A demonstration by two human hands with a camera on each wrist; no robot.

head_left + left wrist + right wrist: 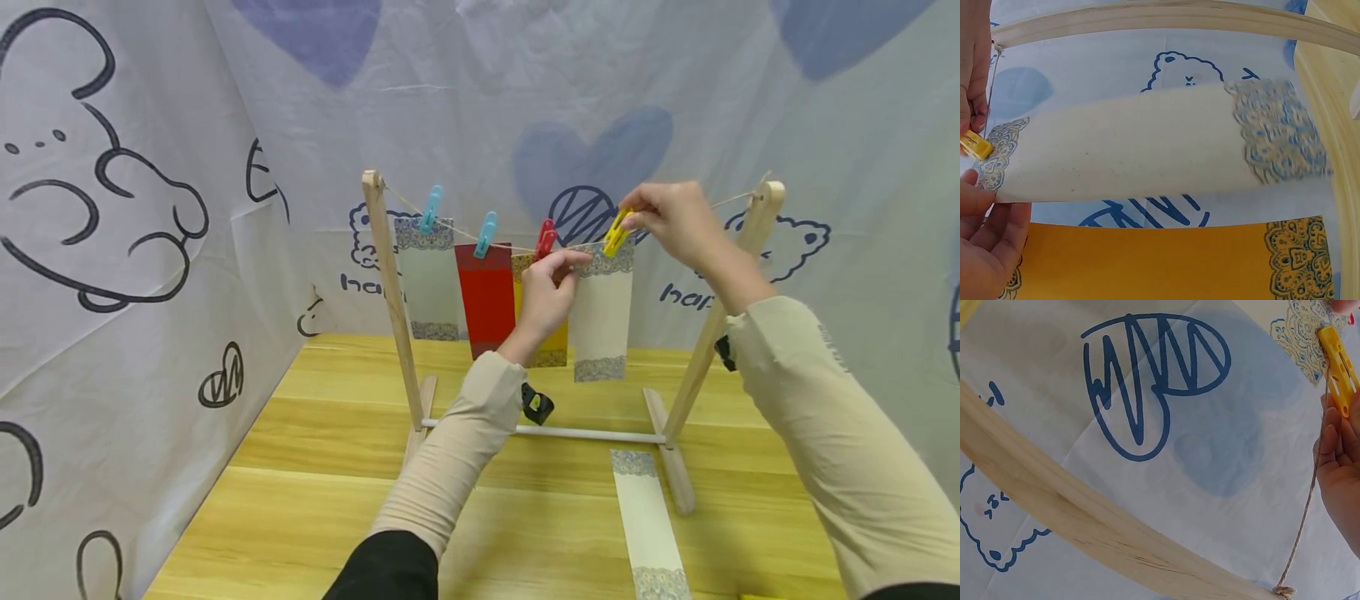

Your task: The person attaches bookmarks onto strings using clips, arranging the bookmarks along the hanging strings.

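A cream paper strip with patterned bands at its ends hangs at the string. My left hand pinches its top left corner between thumb and fingers, seen closely in the left wrist view. With thumb and fingertips, my right hand holds a yellow clothespin, whose nose sits over the string and the strip's top edge. Left of that strip, a mustard paper strip hangs partly behind my left hand, under a red clothespin.
Blue clothespins hold a pale grey strip and a red strip farther left. The string spans two wooden posts joined by a white rod. Another cream strip lies in front; a small black object lies behind.
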